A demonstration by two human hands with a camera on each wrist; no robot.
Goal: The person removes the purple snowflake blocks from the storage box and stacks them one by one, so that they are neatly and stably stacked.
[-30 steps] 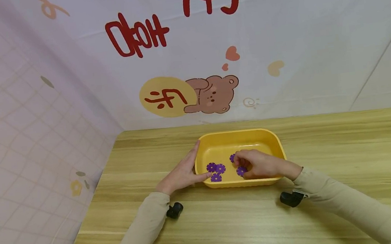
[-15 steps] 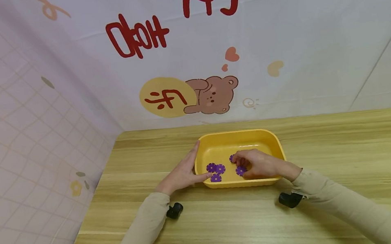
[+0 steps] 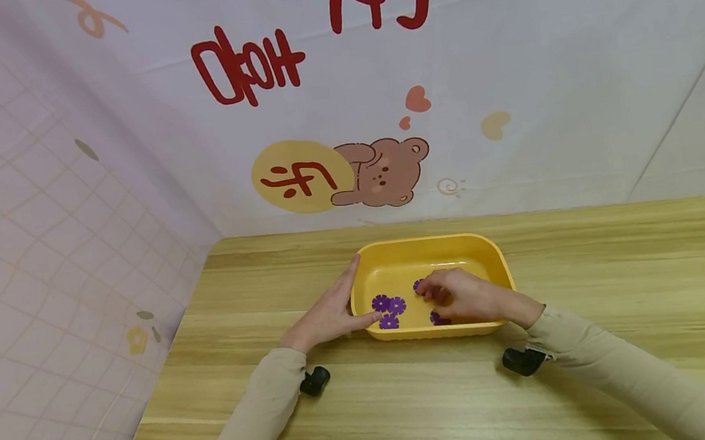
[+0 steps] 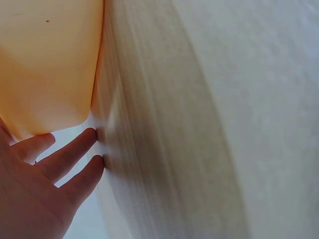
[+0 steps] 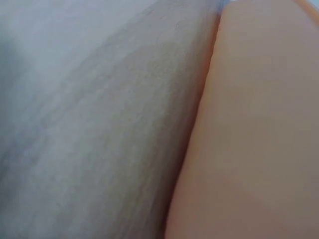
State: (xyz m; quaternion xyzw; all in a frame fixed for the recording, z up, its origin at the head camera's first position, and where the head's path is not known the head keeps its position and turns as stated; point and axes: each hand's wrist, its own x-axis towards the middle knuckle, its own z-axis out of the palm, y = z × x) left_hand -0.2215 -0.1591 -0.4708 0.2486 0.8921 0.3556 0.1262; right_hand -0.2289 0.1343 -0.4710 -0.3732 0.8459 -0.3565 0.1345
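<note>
A yellow plastic bin (image 3: pixel 429 242) sits on the table and holds several purple notched discs (image 3: pixel 389 322). Along its left end lies my left hand (image 3: pixel 328 314), thumb over the near-left rim, other fingers outside. In the left wrist view, the spread left-hand fingers (image 4: pixel 75 154) are by the bin's outer wall (image 4: pixel 47 64) and the wooden surface. Reaching inside from the right, my right hand (image 3: pixel 470 297) has bent fingers, with thumb and forefinger apart. One purple disc (image 3: pixel 418 286) is by its forefinger, another purple disc (image 3: pixel 436 318) at its thumb, partly hidden. The right wrist view shows no fingers.
A wooden table (image 3: pixel 378 417) extends around the bin. Behind it stands a white printed backdrop (image 3: pixel 539 61), with another sheet at left. A black wrist camera (image 3: pixel 315 381) is on the left wrist, and another black wrist camera (image 3: pixel 523 361) on the right.
The purple disc by my right thumb has slid slightly toward the bin's near wall and is more covered. My left hand has stayed in place.
</note>
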